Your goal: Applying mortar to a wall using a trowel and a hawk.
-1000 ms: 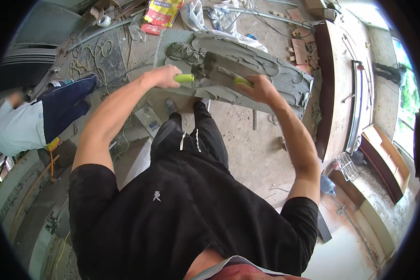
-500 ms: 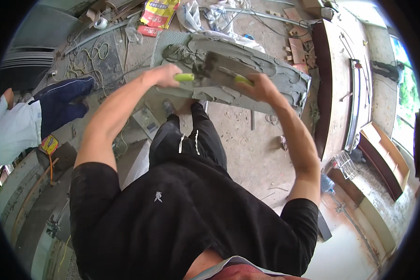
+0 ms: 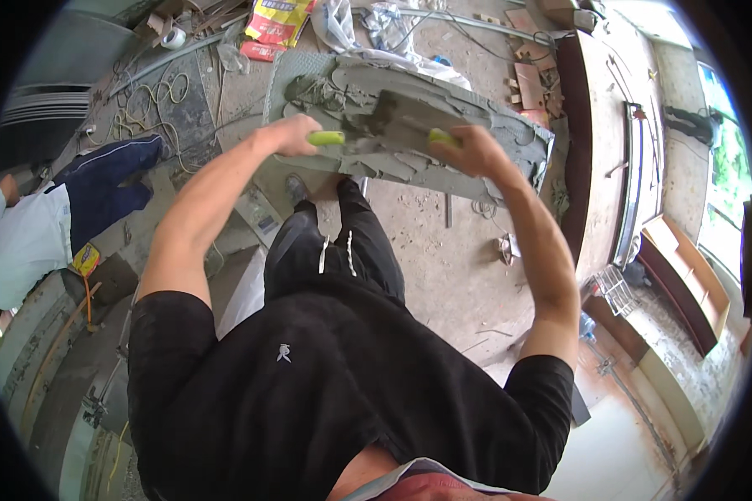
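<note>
A large rectangular panel [image 3: 277, 82] lies in front of me, its top spread with ridged grey mortar [image 3: 476, 111]. My left hand [image 3: 291, 135] is closed round the light green handle of a small trowel [image 3: 327, 138], whose mortar-smeared blade points right, over the panel. In my right hand [image 3: 473, 151] I grip a plastering trowel [image 3: 403, 115] by its green handle. Its broad grey blade is tilted over the mortar, close to the small trowel's tip. Whether the two blades touch I cannot tell. A thicker heap of mortar [image 3: 316, 90] sits toward the panel's left end.
Beyond the panel lie a red and yellow bag [image 3: 277, 23] and crumpled clear plastic [image 3: 339, 27]. Coiled cable [image 3: 154, 100] is on the floor at left, near another person [image 3: 38, 221]. A long dark-edged board [image 3: 578, 142] stands at right, with broken tile pieces [image 3: 530, 85] beside it.
My right hand and the plastering trowel have shifted slightly right, and the blade's tilt has changed a little. My left hand keeps its grip on the small trowel, nearly in place.
</note>
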Motion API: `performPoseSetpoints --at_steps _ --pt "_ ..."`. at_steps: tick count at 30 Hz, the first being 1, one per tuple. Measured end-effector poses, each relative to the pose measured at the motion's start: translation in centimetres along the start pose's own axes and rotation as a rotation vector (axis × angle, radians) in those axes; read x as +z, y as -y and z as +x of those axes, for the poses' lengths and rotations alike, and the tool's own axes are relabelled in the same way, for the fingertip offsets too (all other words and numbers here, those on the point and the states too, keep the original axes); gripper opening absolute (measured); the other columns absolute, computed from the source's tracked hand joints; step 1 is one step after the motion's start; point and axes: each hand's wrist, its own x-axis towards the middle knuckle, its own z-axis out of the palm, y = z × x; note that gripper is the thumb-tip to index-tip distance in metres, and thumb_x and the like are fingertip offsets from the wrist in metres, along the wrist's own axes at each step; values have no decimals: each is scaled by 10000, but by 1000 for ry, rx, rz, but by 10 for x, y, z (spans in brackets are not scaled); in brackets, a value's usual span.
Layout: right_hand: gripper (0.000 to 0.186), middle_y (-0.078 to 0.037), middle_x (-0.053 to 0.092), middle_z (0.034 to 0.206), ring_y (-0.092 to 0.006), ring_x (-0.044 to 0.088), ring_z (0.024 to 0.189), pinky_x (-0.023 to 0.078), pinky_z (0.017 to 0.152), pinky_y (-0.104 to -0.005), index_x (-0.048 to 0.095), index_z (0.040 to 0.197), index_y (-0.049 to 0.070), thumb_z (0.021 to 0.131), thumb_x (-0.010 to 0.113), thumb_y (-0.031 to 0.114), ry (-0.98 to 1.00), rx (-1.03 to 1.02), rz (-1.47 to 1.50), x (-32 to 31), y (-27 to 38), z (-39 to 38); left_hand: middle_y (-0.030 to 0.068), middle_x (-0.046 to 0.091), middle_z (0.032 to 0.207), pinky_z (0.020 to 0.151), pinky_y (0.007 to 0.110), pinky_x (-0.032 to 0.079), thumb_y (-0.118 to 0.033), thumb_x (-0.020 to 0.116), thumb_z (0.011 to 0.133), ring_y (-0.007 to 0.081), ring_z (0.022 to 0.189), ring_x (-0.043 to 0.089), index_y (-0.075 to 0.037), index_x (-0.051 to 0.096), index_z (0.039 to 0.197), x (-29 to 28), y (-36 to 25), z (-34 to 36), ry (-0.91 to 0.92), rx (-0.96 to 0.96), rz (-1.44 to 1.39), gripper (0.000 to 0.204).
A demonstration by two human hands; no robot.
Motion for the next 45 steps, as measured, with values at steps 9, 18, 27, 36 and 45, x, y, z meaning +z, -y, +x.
performPoseSetpoints --at_steps 9,18,27,36,45 --pt "403 -69 606 624 -179 479 500 442 524 -327 681 802 8 878 710 403 84 141 95 -9 -18 5 115 633 708 586 386 456 -208 661 705 268 602 514 -26 610 769 6 26 0 7 -1 21 199" --pt "382 -84 618 630 -193 502 505 450 526 -342 685 819 -3 873 717 374 -20 -25 -43 -37 -16 -8 94 633 691 570 374 454 -205 665 705 258 599 527 -39 622 778 2 23 2 -53 63 -32 186" --pt "416 -133 657 697 -270 536 544 475 593 -382 685 863 -26 877 701 389 -11 141 56 -47 -18 -25 90 631 700 595 372 469 -204 657 717 253 639 561 -27 620 794 7 2 -2 37 -43 -44 197" --pt "427 -149 681 751 -288 583 598 503 653 -392 694 898 -22 869 702 404 53 85 -119 -74 -12 -19 108 642 722 621 377 477 -215 664 710 270 637 558 -17 635 815 16 11 25 -28 48 -57 226" --pt "390 -124 687 760 -256 597 607 502 635 -390 722 887 17 874 701 405 77 165 15 -53 -8 -13 121 663 760 653 382 481 -219 660 712 288 657 560 -9 642 835 34 28 22 -26 46 -40 244"
